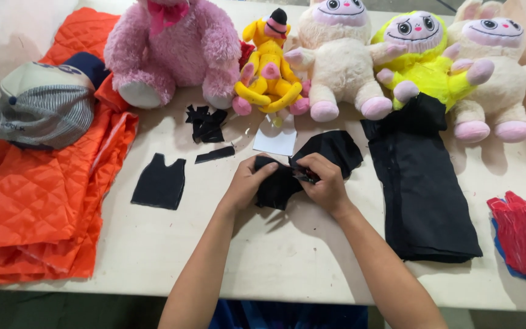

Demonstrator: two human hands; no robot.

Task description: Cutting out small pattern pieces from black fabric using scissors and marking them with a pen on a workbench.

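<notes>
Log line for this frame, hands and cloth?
left hand: pinching black fabric piece | right hand: gripping same piece | surface: white table | nearby: vest-shaped black cutout

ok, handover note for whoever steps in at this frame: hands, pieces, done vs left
Left hand: pinching the left edge of a black fabric piece on the table.
Right hand: gripping the same piece from the right; something small shows under its fingers, too small to identify.
Nearby: cut black vest-shaped piece, black strip, black scraps, white paper piece, folded black cloth.
Back row: five plush toys, including a pink bear.
Done: several black pieces cut.
Left: the piece in hand is mid-handling; no toy visibly wears black cloth.
</notes>
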